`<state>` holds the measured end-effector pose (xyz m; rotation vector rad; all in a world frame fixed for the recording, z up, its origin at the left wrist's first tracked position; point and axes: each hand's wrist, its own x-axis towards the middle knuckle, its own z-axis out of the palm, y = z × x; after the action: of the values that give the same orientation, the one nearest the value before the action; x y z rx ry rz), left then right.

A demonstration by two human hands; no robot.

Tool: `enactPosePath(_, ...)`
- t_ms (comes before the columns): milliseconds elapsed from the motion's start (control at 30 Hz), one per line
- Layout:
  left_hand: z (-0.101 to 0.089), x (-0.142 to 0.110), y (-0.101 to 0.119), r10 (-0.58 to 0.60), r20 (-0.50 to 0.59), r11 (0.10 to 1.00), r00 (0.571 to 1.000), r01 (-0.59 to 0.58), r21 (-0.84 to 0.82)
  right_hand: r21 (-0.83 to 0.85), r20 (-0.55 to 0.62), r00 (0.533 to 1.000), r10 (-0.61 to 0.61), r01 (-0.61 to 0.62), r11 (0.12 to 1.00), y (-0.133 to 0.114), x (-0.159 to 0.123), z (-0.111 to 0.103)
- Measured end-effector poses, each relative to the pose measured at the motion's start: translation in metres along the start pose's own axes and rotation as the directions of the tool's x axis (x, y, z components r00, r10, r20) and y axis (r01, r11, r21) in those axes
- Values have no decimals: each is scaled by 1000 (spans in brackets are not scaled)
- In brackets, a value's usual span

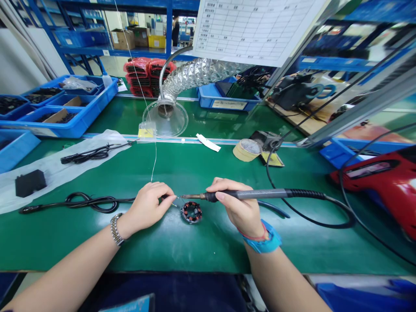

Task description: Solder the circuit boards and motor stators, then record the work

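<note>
My right hand [238, 206] is closed around a soldering iron [260, 194], its tip pointing left. The tip meets or nearly meets thin wire ends in front of my left hand [151, 203]. The left fingers pinch the end of a black cable [92, 201], which trails off to the left with a loose knot in it. A thin solder wire [155, 160] comes down from above to that hand; its path through the fingers is hidden. Just below the iron's tip, a small ring-shaped motor stator [191, 212] with copper windings lies on the green mat [208, 247].
A fume hood funnel [165, 119] on a foil duct stands behind the hands. To the right are a round tin [247, 150], the iron's trailing cord [338, 225] and a red tool [380, 186]. Blue trays [87, 115] and a white sheet [78, 151] with parts are on the left.
</note>
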<state>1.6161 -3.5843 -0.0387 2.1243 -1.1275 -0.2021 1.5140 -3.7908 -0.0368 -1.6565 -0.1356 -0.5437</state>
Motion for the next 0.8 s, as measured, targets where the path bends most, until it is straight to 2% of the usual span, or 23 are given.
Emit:
enactPosePath(400,0,0,0,-9,-3,1000,1000,9,-7,14,-26,1000,4,-3,1000,-1,-1,0)
enactPosePath(633,0,1,0,-14,-5,1000,1000,14,0,9,-71,996,-52,52,999,-2,-1,1)
enactPosePath(700,1,1,0,-13,-7,1000,1000,13,3,-49,-97,992,-75,70,996,-4,0,2)
enactPosePath(800,1,1,0,-21,-10,1000,1000,21,-5,-241,-108,987,-119,91,966,-7,0,3)
